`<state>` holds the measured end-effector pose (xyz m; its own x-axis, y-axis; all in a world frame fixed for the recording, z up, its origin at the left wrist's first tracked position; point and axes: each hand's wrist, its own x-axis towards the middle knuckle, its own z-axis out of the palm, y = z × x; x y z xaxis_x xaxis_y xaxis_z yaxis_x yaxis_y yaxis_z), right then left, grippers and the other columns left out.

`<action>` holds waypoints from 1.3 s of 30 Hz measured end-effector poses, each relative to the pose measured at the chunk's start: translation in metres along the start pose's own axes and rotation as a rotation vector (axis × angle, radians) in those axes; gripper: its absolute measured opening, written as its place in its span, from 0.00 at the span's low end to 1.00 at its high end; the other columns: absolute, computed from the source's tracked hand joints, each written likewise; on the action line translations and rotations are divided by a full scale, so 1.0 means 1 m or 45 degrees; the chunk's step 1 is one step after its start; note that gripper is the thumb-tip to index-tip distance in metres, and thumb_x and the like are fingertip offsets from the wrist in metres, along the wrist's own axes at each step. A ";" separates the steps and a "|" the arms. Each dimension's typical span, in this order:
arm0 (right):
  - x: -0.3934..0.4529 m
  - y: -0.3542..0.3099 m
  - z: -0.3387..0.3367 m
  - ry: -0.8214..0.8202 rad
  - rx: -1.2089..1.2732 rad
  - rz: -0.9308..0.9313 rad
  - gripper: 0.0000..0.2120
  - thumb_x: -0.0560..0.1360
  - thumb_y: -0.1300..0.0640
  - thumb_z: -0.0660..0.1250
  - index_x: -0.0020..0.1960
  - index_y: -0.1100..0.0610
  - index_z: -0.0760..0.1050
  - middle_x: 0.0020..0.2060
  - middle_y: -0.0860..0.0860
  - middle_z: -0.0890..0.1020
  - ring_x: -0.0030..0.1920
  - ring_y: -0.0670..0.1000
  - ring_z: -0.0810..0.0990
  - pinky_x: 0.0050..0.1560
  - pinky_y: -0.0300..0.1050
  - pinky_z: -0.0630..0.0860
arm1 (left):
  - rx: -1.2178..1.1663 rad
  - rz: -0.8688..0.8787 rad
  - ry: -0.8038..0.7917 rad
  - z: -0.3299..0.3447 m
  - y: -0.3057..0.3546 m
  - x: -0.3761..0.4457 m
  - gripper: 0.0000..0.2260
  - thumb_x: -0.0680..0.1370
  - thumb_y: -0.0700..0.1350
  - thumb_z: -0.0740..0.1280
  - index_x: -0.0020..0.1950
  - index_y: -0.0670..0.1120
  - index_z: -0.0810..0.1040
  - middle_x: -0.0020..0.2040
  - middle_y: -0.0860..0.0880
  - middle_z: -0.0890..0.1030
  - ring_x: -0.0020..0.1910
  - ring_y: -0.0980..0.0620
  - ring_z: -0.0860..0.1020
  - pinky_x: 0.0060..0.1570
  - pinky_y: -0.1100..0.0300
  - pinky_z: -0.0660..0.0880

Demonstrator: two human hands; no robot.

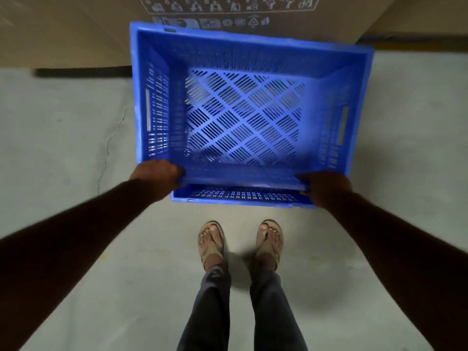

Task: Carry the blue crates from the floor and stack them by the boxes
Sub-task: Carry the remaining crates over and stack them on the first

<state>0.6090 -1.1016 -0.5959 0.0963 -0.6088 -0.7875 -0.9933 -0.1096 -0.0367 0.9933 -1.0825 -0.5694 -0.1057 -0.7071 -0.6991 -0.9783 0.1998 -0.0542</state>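
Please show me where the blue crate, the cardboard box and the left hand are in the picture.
blue crate (243, 117): head view, on its slotted bottom.
cardboard box (63, 29): head view, on its plain front face.
left hand (157, 173): head view, on its back, gripping the crate's near rim.

A storage or warehouse space: bare grey concrete floor (76, 138), a large brown cardboard shipping box (76, 29) printed with handling symbols (228, 6).

We can read no words, brand names or numbers anywhere. At the top of the frame, the cardboard box (76, 34) carries two rows of printed handling pictograms, the upper row framed by an outline; they are too blurred to decipher.
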 end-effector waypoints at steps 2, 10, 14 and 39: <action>-0.001 0.006 0.010 0.004 0.044 0.035 0.23 0.79 0.47 0.65 0.73 0.38 0.69 0.68 0.53 0.77 0.66 0.57 0.76 0.65 0.49 0.72 | -0.050 0.018 0.027 0.008 0.011 -0.013 0.16 0.79 0.59 0.63 0.65 0.56 0.76 0.60 0.46 0.81 0.56 0.41 0.81 0.51 0.51 0.77; -0.028 0.007 0.018 0.381 0.004 -0.048 0.16 0.76 0.49 0.69 0.64 0.43 0.79 0.55 0.56 0.84 0.52 0.62 0.83 0.49 0.55 0.79 | -0.184 0.177 0.038 0.011 -0.010 -0.012 0.17 0.77 0.56 0.69 0.64 0.56 0.78 0.58 0.45 0.82 0.55 0.40 0.81 0.51 0.48 0.78; -0.028 -0.002 0.014 0.387 0.003 -0.076 0.16 0.78 0.52 0.66 0.65 0.45 0.79 0.54 0.57 0.84 0.52 0.62 0.83 0.50 0.55 0.79 | -0.269 0.164 0.191 0.029 -0.001 -0.024 0.15 0.77 0.47 0.70 0.63 0.49 0.80 0.52 0.39 0.84 0.45 0.36 0.83 0.43 0.45 0.80; -0.035 0.028 0.014 0.495 -0.047 -0.136 0.15 0.73 0.53 0.69 0.59 0.44 0.82 0.47 0.56 0.86 0.45 0.63 0.84 0.44 0.54 0.80 | -0.220 -0.006 0.216 0.020 0.024 -0.046 0.14 0.78 0.51 0.67 0.64 0.54 0.78 0.57 0.43 0.82 0.50 0.37 0.81 0.45 0.48 0.77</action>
<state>0.5773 -1.0726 -0.5781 0.2227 -0.8436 -0.4885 -0.9741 -0.2122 -0.0778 0.9778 -1.0315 -0.5533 -0.1149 -0.8147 -0.5684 -0.9933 0.0872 0.0758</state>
